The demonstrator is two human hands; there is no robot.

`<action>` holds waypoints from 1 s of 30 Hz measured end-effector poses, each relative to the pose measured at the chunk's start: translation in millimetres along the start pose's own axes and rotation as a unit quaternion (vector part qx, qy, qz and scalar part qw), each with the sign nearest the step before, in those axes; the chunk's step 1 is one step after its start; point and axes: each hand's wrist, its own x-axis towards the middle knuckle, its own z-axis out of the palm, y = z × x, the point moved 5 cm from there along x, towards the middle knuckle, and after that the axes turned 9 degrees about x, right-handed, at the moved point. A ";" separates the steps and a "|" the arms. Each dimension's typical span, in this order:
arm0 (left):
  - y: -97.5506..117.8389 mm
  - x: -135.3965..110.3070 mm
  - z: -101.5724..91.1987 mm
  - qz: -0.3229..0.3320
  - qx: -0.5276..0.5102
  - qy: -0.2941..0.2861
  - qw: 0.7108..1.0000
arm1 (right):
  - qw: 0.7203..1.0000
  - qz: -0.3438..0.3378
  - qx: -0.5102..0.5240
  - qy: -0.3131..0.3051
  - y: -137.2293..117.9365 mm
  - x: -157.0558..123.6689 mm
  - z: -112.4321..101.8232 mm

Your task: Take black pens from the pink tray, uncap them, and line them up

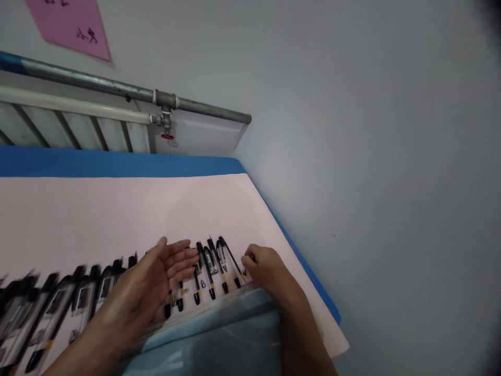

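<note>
A wall (376, 183) bounds the right edge of your pink counter (97, 209), which runs back to a blue far border; blue-grey material (211, 347) hides the near edge. The pink note's (70, 26) handwriting is cut off, unclear. Your left hand (162, 269) is open, fingers outstretched, over pens (206, 271) lined along the near side, blurred leftward; beyond their right end, your right hand's (268, 266) fingers curl, but how tightly, or on what, I cannot tell.

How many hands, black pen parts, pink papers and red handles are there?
Hands: 2, the left hand and the right hand
Black pen parts: 6 or more, too covered and blurred to count exactly
Pink paper: 1
Red handle: 1
Total: 10 or more
</note>
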 end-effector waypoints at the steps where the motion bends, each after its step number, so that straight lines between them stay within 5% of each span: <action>1: -0.1 0.3 -0.1 0.000 0.000 -0.001 1.000 | 1.000 0.000 0.006 0.027 -1.5 1.5 -2.3; 8: -1.5 2.8 -0.7 -0.002 -0.002 -0.006 1.000 | 0.989 -0.090 0.093 0.079 -10.0 5.9 0.7; 19: 0.3 0.0 1.2 0.006 0.005 0.017 1.000 | 0.993 -0.106 0.043 0.033 -9.9 9.7 8.7; 30: -1.7 1.3 -0.8 0.001 -0.003 0.007 1.000 | 0.993 -0.089 0.059 0.050 -5.9 9.3 3.2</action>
